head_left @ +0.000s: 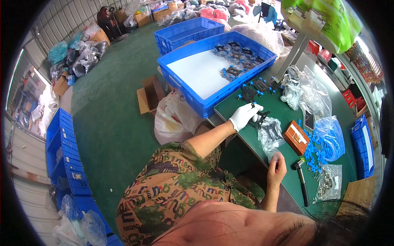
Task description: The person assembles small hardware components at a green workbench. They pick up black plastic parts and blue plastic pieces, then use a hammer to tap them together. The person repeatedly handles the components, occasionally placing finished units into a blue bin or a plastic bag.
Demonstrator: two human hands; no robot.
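Note:
My left hand point(243, 117) wears a white glove and grips a black X-shaped bracket point(262, 120) over the edge of the green worktable point(232, 107). Close beside that bracket lies a clear plastic bag point(269, 143), with a dark part showing through its film. The bare fingers of my right hand point(277, 169) pinch the bag's near end. Just beyond the gloved hand, several black brackets with blue end pieces point(248, 93) rest on the table. An orange-brown block point(296, 137) sits right of the bag, and a hammer point(303, 180) lies right of my right hand.
A large blue crate point(201, 102) holding bagged brackets stands at the table's far left. Loose blue plastic pieces point(315, 152), a bag of metal screws point(329, 180), a phone point(308, 121) and crumpled clear bags point(314, 92) cover the right side. A metal post point(293, 57) rises behind.

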